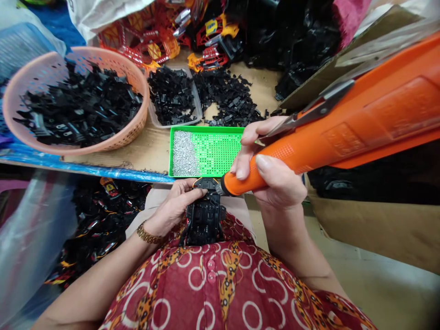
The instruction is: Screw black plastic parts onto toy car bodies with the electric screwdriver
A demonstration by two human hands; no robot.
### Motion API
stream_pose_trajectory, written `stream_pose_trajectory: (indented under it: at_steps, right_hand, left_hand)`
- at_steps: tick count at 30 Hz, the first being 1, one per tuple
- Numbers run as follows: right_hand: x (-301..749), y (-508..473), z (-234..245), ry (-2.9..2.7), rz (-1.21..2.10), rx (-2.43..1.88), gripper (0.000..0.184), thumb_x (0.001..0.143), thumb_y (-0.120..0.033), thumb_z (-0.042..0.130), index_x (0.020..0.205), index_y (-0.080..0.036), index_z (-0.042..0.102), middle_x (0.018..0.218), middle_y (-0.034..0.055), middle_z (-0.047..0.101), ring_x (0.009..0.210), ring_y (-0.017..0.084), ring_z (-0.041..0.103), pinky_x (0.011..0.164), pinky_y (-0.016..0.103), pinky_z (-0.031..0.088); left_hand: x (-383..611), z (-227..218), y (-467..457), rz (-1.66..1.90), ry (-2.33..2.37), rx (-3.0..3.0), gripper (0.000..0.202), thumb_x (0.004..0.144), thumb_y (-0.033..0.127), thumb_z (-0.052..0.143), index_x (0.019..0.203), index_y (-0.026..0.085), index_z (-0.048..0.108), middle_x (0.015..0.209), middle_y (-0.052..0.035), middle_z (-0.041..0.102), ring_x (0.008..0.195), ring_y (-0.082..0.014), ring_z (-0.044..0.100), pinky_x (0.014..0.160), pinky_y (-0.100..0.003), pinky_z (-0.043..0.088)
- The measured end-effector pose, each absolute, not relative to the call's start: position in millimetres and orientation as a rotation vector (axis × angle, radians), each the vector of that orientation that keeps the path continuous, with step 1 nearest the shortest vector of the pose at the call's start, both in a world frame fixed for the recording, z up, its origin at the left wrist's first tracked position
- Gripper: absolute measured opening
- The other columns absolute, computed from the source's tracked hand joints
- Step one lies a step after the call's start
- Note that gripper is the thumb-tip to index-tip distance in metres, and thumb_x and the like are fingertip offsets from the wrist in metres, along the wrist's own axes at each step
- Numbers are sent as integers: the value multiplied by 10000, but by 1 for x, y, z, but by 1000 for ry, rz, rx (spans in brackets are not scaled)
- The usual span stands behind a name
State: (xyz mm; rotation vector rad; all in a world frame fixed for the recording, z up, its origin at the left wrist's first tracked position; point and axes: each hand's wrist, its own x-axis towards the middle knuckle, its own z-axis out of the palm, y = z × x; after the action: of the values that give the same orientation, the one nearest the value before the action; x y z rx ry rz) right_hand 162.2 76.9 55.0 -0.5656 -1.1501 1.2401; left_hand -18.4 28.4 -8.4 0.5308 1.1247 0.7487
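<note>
Cluttered bench (pixel 151 146) lies at twelve o'clock. Your right hand (pixel 271 176) wraps closed around the orange screwdriver (pixel 343 133); your left hand (pixel 173 206) pinches the black part (pixel 204 220).

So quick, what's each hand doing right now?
Left hand: closed on the black plastic part in the lap.
Right hand: closed around the orange power screwdriver, tip on that part.

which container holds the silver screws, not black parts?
The green tray, nearest the hands. The pink basket and clear tub hold black parts.
</note>
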Motion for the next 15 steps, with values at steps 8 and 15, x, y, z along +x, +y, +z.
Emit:
stream_pose_trajectory:
  at_steps: [8,15]
  right_hand:
    - [159,70,58,-1263,1187,-582,211,858,-273,756,1046,-281,660,987,-16,657,527,82,624,475,281,565]
    - [153,54,64,-1330,1180,-743,324,762,-210,778,970,-311,551,832,-41,597,503,135,577,484,368,593]
  left_hand:
    - [-17,-8,29,731,1076,511,247,616,295,887,736,125,754,649,-9,707,523,-103,585,505,-199,467]
    - [-11,-8,28,772,1068,453,218,557,256,886,641,139,723,586,8,665,486,-101,541,488,-215,448]
